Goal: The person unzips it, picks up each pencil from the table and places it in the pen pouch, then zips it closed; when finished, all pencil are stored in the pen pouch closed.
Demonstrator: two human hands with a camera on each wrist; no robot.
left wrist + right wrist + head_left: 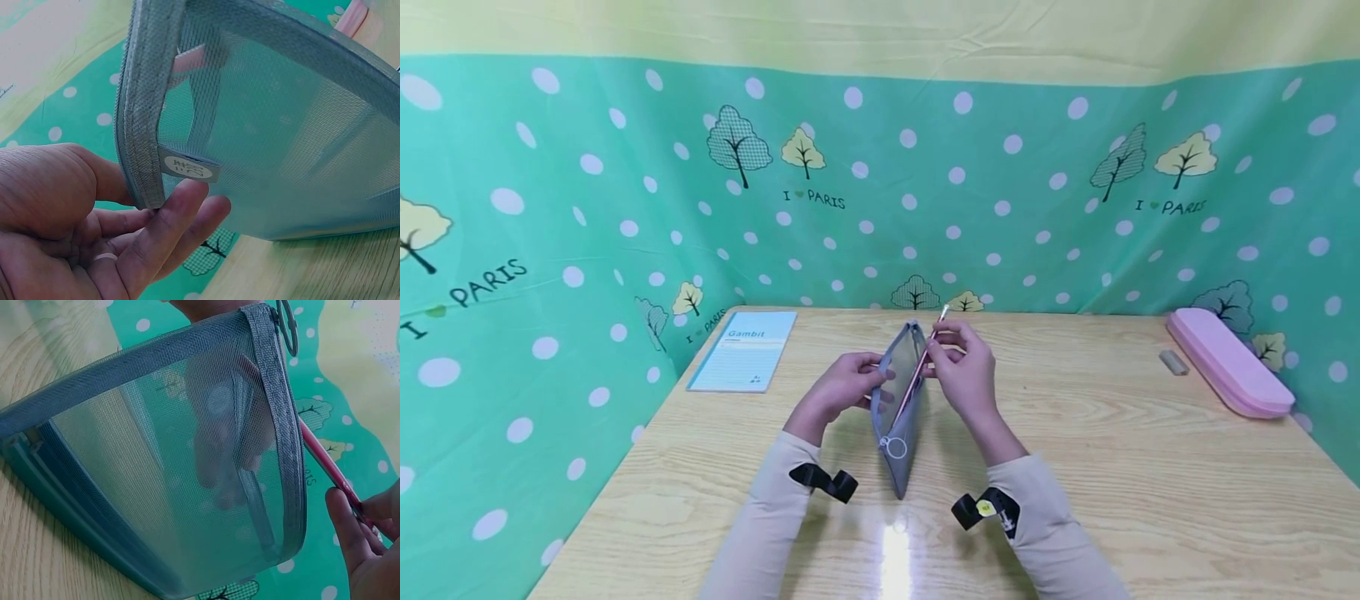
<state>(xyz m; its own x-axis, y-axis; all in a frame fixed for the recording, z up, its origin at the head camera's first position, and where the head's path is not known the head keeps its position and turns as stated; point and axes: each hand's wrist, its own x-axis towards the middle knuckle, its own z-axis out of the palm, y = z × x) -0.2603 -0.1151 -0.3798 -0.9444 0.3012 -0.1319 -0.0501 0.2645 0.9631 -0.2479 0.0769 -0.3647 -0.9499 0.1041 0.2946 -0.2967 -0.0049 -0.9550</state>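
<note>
A grey mesh zip pouch stands on edge at the table's middle, its zipped mouth spread apart. A ring pull hangs from the near end of the zip. My left hand pinches the pouch's left rim between thumb and fingers; in the left wrist view a small label lies by the fingertips. My right hand pinches a slim red pencil near its upper, pale-tipped end. The pencil slants down into the pouch's mouth. In the right wrist view the mesh partly veils the left hand's fingers.
A light blue notebook lies at the table's back left. At the right are a small grey eraser and a pink pencil case. A green dotted curtain hangs along the table's back and sides.
</note>
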